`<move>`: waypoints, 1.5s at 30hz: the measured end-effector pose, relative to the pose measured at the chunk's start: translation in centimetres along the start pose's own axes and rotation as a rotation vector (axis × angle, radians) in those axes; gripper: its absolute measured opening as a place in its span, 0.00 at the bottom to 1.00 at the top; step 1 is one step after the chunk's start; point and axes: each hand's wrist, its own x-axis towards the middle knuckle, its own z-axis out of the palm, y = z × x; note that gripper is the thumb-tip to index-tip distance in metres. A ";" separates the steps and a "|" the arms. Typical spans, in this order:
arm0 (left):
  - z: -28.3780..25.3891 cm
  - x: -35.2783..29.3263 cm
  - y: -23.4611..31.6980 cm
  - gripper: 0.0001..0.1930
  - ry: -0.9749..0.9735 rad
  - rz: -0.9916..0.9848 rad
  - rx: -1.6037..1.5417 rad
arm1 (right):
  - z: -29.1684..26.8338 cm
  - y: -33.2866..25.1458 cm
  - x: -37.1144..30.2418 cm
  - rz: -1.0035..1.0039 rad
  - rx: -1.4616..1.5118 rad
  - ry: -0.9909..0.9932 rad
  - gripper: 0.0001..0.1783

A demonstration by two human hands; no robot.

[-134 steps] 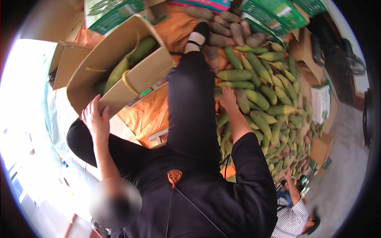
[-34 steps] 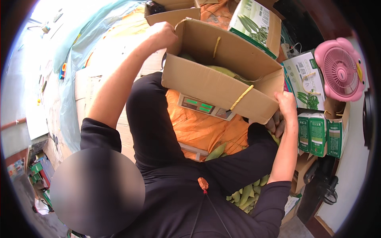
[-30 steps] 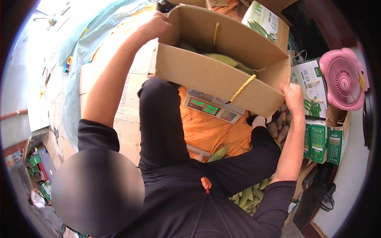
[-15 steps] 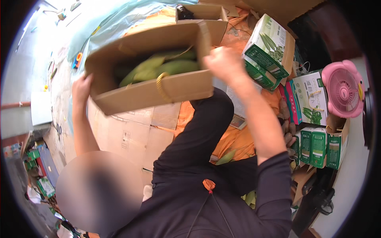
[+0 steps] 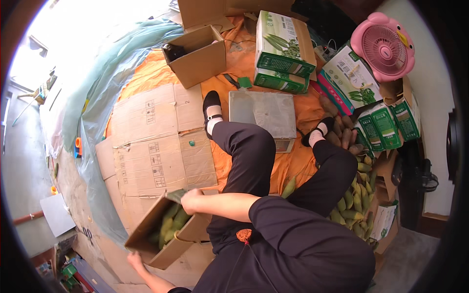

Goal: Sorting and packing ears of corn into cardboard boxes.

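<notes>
Box (image 5: 168, 232) of green corn cobs (image 5: 171, 225), up at chest height half a second before, now sat low on the flattened cardboard (image 5: 156, 146) at my left, my right hand (image 5: 190, 201) and left hand (image 5: 136, 261) gripping opposite rims, fingers curled tight.

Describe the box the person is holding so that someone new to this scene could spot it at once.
Start at the flattened brown cardboard sheets on the floor, then look to their lower edge beside the person's knee. There sits the open brown cardboard box of green corn cobs, gripped by both hands. Unlike the other open brown box, it holds corn.
</notes>
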 end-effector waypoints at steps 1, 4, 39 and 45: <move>1.5 -1.2 -2.5 0.15 -0.001 -0.013 -0.001 | -0.5 -1.2 -1.7 -0.060 -0.029 -0.074 0.18; 4.5 -4.2 -4.0 0.16 0.189 -0.279 -0.393 | -1.5 -2.3 -2.3 -0.201 -0.126 -0.044 0.17; 13.4 -15.2 21.3 0.12 -0.226 0.809 -0.464 | -10.1 33.3 -29.6 0.070 0.728 1.227 0.10; 11.0 -12.7 25.4 0.14 -0.433 0.714 -0.368 | -5.5 43.3 -38.8 0.630 0.470 1.401 0.10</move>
